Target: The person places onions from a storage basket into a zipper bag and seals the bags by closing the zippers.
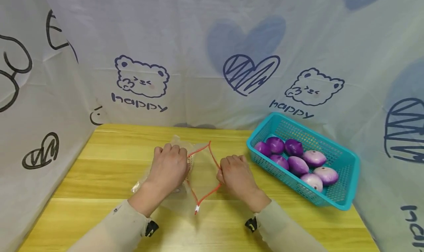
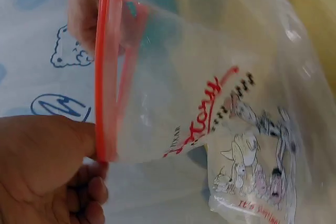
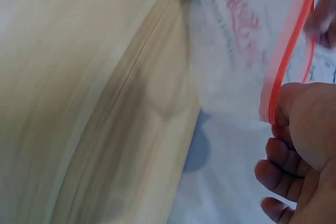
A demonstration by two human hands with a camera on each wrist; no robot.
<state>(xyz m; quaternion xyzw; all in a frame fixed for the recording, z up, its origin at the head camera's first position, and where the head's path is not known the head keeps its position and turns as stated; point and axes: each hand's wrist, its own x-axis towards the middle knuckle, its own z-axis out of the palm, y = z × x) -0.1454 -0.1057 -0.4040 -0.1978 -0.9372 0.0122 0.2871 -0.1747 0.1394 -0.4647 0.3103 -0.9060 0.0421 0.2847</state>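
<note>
A clear zip bag (image 2: 152, 93) with a red zip edge and printed cartoon figures is held between both hands above the table. In the head view its mouth is spread into a diamond, with a white zip slider (image 1: 197, 208) at the near corner. My left hand (image 1: 170, 165) pinches the left side of the red edge. Opposite it, my right hand (image 1: 237, 174) pinches the right side. In the right wrist view the thumb (image 3: 304, 103) presses on the red strip and the other fingers curl below it.
A teal plastic basket (image 1: 351, 178) stands at the right of the wooden table (image 1: 109, 163), beyond the right hand. Several purple onions (image 1: 298, 166) lie in it, some paler than others. A white printed cloth (image 1: 198, 35) hangs behind the table and along its sides.
</note>
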